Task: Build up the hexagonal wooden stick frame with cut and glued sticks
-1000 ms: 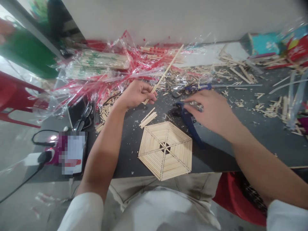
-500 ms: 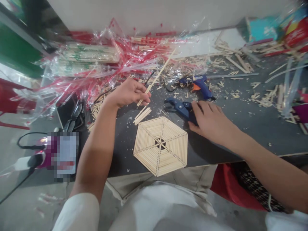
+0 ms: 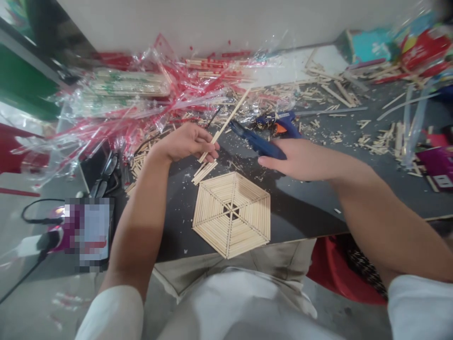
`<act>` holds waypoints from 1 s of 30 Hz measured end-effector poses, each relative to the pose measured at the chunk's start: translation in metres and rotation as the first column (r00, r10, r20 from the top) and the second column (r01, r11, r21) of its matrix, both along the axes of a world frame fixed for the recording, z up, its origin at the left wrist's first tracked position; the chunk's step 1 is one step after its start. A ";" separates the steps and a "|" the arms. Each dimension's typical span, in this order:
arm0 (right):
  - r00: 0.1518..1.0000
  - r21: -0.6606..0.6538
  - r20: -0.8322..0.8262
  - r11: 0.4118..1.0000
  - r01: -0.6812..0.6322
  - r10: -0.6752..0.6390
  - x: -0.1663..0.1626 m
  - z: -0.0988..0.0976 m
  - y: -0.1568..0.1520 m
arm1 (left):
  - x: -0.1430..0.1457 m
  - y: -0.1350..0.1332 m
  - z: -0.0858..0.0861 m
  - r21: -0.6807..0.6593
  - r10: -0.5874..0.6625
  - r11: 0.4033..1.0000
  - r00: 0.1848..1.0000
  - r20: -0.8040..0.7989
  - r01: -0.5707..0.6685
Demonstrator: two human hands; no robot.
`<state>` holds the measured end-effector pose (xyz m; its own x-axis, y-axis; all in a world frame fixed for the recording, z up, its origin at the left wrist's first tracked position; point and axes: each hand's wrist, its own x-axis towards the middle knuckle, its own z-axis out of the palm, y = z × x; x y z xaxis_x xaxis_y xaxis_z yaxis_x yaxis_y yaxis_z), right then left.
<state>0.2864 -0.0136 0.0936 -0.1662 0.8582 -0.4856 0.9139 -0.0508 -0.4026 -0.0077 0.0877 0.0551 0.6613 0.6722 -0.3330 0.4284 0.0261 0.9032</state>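
Observation:
Between the fingers of my left hand (image 3: 193, 143) is a thin wooden chopstick (image 3: 231, 115), slanting up to the right. My right hand (image 3: 295, 158) is wrapped around blue hand cutters (image 3: 256, 140), whose jaws point up and left, close to the chopstick's middle. Whether the jaws touch the stick I cannot tell. Below the hands, a hexagonal panel of wooden sticks (image 3: 212, 222) lies flat on the dark table, with a small gap at its centre. Several short cut sticks (image 3: 205, 172) lie between the panel and my left hand.
A blue glue gun (image 3: 288, 123) lies beyond my right hand. Red and clear plastic wrappers (image 3: 177, 99) with packed chopsticks (image 3: 129, 85) cover the back left. Stick offcuts (image 3: 380, 141) are scattered at right. A phone (image 3: 94, 231) and folded glasses (image 3: 106, 174) are at left.
My right hand has lifted the blue cutters off the table and brought them left to the chopstick. The left hand keeps its hold on the stick. The view has shifted slightly.

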 end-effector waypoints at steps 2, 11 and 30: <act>0.998 -0.014 -0.054 1.000 -0.011 0.010 -0.007 -0.002 0.005 | 0.000 0.000 0.001 -0.015 -0.008 1.000 1.000 -0.025 0.007; 0.987 0.042 -0.153 0.998 -0.050 0.056 -0.027 -0.013 0.008 | 0.007 -0.005 0.005 -0.056 -0.056 0.997 0.997 -0.050 0.053; 0.982 0.232 -0.167 0.972 -0.044 0.084 -0.029 -0.035 0.005 | 0.012 -0.010 0.020 0.006 -0.006 1.000 0.987 -0.158 0.007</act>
<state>0.2579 -0.0086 0.0583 -0.2894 0.9269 -0.2389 0.8270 0.1165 -0.5500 0.0039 0.0779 0.0755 0.6051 0.6706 -0.4290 0.5657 0.0169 0.8244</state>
